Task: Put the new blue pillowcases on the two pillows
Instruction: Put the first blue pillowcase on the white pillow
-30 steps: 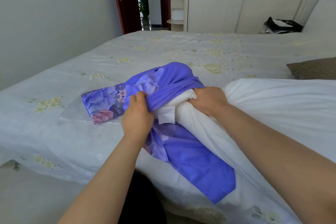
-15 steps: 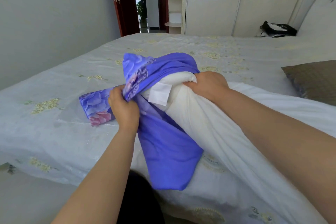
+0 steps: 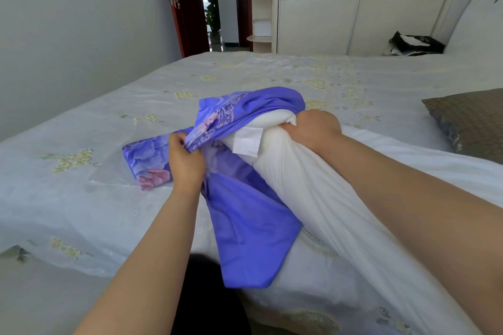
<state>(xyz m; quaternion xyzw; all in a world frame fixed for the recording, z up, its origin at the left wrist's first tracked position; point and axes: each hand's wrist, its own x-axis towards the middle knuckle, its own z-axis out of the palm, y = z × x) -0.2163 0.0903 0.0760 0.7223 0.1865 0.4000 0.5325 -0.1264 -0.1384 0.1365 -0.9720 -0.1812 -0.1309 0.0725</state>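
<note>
Barely begun: left hand (image 3: 187, 163) pinches the pillowcase (image 3: 245, 215) mouth, right hand (image 3: 313, 128) clutches the pillow (image 3: 313, 193) corner just inside.

You face a wide bed (image 3: 81, 122) under a pale sheet with small yellow floral embroidery, a plain grey wall (image 3: 81, 22) at your left. Beyond it, a dark red door (image 3: 187, 8) stands open onto a daylit hallway with a potted plant (image 3: 211, 3). Cream corner shelves (image 3: 260, 8) adjoin a sliding-door wardrobe (image 3: 353, 24); a white curved headboard (image 3: 473, 19) rises far right.
</note>
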